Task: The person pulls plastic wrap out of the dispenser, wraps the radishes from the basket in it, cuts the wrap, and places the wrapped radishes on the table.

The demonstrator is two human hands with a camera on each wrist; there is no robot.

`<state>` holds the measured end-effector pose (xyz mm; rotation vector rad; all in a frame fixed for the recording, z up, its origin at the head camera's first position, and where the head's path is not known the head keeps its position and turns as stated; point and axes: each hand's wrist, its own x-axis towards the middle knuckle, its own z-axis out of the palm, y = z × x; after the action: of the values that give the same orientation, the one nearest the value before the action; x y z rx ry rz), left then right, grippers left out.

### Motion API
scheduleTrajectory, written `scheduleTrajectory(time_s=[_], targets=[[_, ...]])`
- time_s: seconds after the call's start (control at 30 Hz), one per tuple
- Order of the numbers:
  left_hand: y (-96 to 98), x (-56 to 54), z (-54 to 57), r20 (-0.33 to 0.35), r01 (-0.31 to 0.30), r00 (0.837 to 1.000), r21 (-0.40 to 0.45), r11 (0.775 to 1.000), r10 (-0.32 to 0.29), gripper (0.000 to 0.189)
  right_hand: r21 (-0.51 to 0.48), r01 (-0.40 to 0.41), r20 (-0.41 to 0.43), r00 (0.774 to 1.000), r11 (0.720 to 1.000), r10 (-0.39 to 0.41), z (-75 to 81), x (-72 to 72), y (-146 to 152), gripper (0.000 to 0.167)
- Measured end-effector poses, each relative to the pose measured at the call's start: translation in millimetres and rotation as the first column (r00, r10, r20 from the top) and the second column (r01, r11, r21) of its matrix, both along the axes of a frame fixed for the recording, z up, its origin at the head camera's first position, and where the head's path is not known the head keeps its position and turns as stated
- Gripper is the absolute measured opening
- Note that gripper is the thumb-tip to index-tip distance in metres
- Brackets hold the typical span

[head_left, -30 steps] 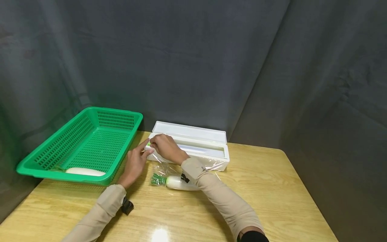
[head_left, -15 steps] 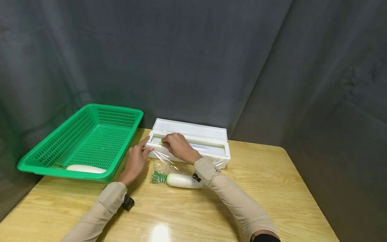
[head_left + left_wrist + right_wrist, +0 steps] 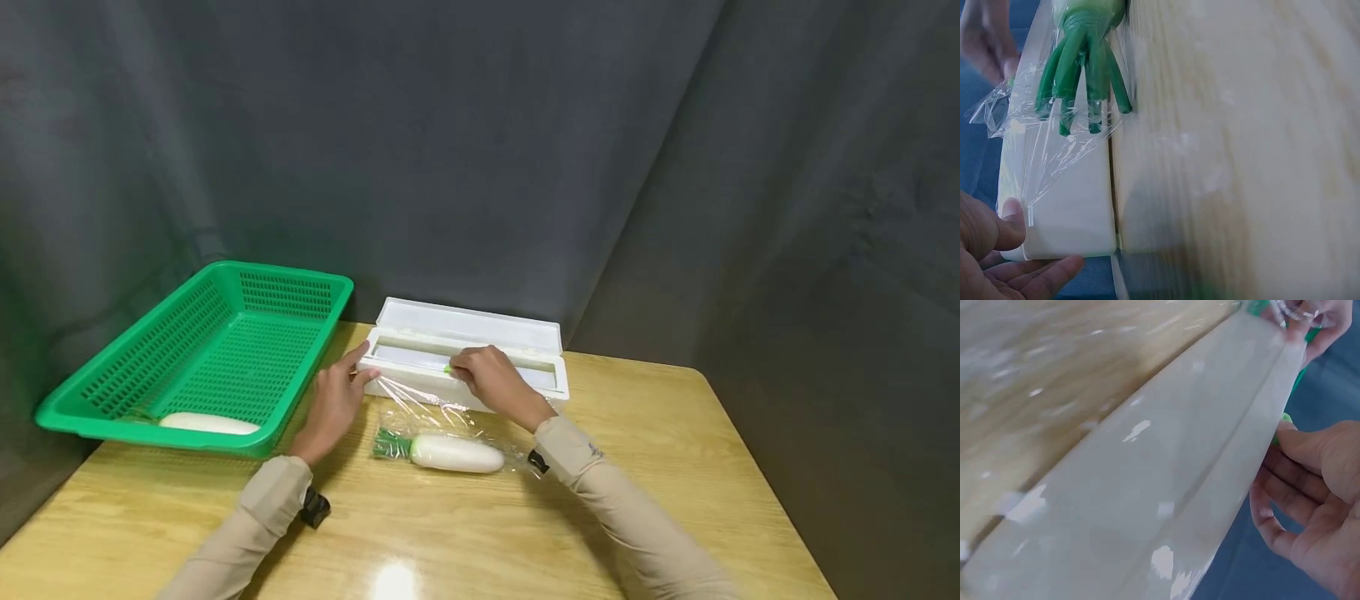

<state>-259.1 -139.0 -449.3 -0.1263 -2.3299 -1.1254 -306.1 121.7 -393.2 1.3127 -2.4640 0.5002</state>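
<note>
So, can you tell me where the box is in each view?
Head: the box is just below the middle, lid open.
Left wrist: the box is along the left side.
Right wrist: the box slants from lower left to upper right.
Shared landmark: the right grip, upper left in left wrist, right in right wrist.

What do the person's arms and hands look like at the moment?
The left hand and right hand are gloveless. The left sleeve and right sleeve are long, beige and creased. A small black fitting sits near each cuff, the left one bulkier in view.
</note>
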Motion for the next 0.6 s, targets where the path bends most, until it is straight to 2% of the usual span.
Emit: scheduleTrajectory(time_s=[0.17,0.37,0.6], targets=[[-1.9,-0.2,0.7,0.029,0.006,1.0,0.0,1.0,-0.006,0.051,-0.018,0.05,-0.024,0.998,0.999,-0.05,-3.8,9.5,37.0,0.026],[-2.2,-1.9,-0.6,0.047,0.007,0.999,-0.011,1.0,-0.006,0.052,-0.026,0.118,-0.085,0.989,0.993,-0.12,-12.2,16.8,72.5,0.003],[-2.5,-0.6,0.0,0.028,0.013,1.0,-0.017,1.0,-0.012,0.052,-0.081,0.123,-0.119,0.984,0.989,-0.132,-18.9,19.8,95.3,0.013]])
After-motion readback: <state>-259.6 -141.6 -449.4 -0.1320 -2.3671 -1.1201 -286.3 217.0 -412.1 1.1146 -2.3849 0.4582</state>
